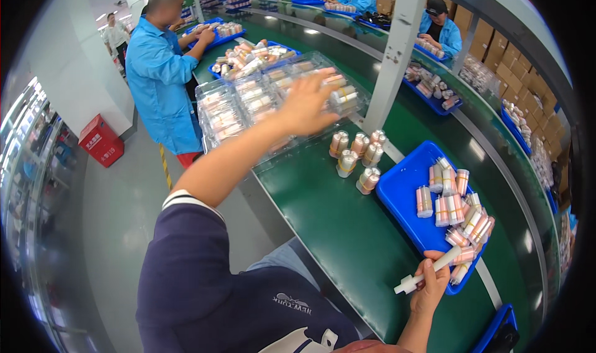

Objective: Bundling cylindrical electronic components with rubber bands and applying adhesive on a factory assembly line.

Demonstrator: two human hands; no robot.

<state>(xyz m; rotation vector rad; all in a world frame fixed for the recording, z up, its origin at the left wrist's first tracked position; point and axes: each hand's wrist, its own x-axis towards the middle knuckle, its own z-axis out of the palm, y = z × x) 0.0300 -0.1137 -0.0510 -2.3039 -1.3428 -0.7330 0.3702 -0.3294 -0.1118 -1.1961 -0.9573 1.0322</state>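
Observation:
My left hand (307, 108) reaches over the clear plastic blister tray (267, 157), fingers spread above its right-hand part. No object shows in it, though its palm side is hidden. Rows of white and pink tubes (226, 129) fill the tray's pockets. Around a white plastic rod (444, 261) with a stepped narrow end, the fingers of my right hand (429, 285) are closed. That hand is at the near edge of a blue tray (397, 188), where banded bundles of pink and white tubes (450, 210) lie heaped. Between the two trays, several banded bundles (358, 145) stand upright on the green table.
A metal post (395, 55) rises beside the blister tray. Beyond it lies another blue tray (273, 44) heaped with tubes. A co-worker in blue (158, 80) stands at the far left, and another person (441, 27) sits across the line. A red box (101, 140) is on the floor.

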